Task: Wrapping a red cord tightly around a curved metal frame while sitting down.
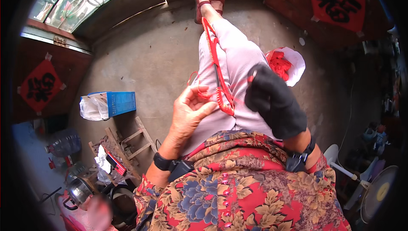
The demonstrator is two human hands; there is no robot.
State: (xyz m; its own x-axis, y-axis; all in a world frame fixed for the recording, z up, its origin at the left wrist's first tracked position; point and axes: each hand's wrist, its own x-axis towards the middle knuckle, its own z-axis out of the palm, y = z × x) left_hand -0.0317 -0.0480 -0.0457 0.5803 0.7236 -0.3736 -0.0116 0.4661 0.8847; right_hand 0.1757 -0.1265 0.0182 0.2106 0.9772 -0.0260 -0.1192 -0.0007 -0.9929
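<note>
Along my lap lies a long, narrow frame wound with red cord point(213, 54), one dark stretch of it bare; its near corner points toward my waist. My bare left hand point(192, 108) is beside that near end, fingers curled and thumb close to the forefinger, with thin red cord point(203, 94) running between the fingers. A loose loop of the cord rises above it. My right hand point(272, 99), in a black glove, is held up over my right thigh, apart from the frame. Its fingers are curled and slightly blurred; a small red bit shows at the tip, and what they hold is unclear.
A white bag of red yarn point(280, 66) stands on the floor beyond my right hand. To the left are a blue box point(121, 103) with a plastic bag, a wooden stool point(138, 137), a red phone point(116, 164) and a metal kettle point(80, 190). A fan point(380, 192) stands at right.
</note>
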